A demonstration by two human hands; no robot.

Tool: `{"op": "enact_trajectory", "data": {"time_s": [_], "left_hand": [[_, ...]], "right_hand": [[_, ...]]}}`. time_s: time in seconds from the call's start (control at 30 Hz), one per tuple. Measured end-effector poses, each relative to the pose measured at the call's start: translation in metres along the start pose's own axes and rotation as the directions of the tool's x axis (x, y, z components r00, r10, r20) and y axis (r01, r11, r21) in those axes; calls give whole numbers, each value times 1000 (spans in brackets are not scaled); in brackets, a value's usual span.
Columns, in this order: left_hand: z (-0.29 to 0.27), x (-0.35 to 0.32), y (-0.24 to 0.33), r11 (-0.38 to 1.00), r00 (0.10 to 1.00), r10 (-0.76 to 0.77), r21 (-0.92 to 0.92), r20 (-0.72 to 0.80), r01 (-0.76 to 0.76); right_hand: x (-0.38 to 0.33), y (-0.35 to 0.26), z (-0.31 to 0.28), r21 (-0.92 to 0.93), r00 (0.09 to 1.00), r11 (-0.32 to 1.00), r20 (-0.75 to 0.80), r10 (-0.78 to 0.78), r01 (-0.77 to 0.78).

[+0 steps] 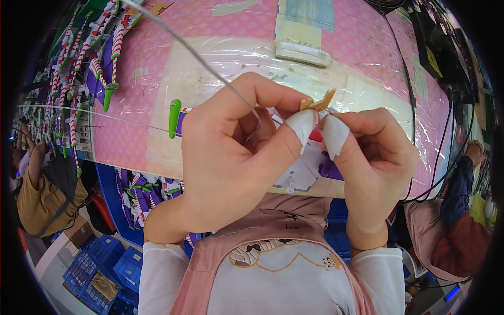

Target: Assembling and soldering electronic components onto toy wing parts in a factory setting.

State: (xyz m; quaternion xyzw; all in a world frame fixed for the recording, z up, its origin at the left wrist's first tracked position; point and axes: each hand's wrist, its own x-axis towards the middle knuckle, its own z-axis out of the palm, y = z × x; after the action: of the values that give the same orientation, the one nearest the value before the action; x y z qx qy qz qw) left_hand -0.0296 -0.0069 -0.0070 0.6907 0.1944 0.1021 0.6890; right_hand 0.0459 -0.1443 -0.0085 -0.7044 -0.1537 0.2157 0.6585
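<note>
My left hand [226, 142] is closed, thumb and forefinger pinching a small tan notched piece [321, 101], possibly a bare circuit board. A thin red wire [317, 119] curves beneath that piece, between my two thumbs. Close beside it, the thumb and forefinger of my right hand [375, 152] are pressed together; what lies between them is too small to tell. White tape wraps both thumbs. A thin grey wire [194, 52] runs from the top left into my left hand. Under my hands lies a purple and white plastic part with a green end [175, 119], mostly hidden.
Finished-looking striped parts with green tips [107, 97] crowd the table's left side. A blue bin [107, 184] of similar parts stands below the table edge. A pale block [303, 54] lies ahead; black cables [404, 68] run along the right. Other people sit at both sides.
</note>
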Motion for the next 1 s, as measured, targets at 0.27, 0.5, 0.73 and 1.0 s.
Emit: {"op": "enact_trajectory", "data": {"time_s": [0.27, 0.5, 0.73, 1.0], "left_hand": [[1, -2, 1, 998, 999, 40, 52, 1, -40], [2, -4, 4, 996, 999, 33, 86, 9, -34], [11, -1, -4, 809, 899, 435, 417, 50, -415], [13, 10, -7, 130, 601, 674, 732, 430, -669]], "right_hand": [[-2, 4, 0, -292, 993, 950, -11, -119, 111], [4, -4, 0, 139, 992, 984, 75, 100, -109], [15, 6, -23, 171, 959, 971, 256, 121, -168], [36, -13, -42, -70, 863, 948, 397, 312, -311]]}}
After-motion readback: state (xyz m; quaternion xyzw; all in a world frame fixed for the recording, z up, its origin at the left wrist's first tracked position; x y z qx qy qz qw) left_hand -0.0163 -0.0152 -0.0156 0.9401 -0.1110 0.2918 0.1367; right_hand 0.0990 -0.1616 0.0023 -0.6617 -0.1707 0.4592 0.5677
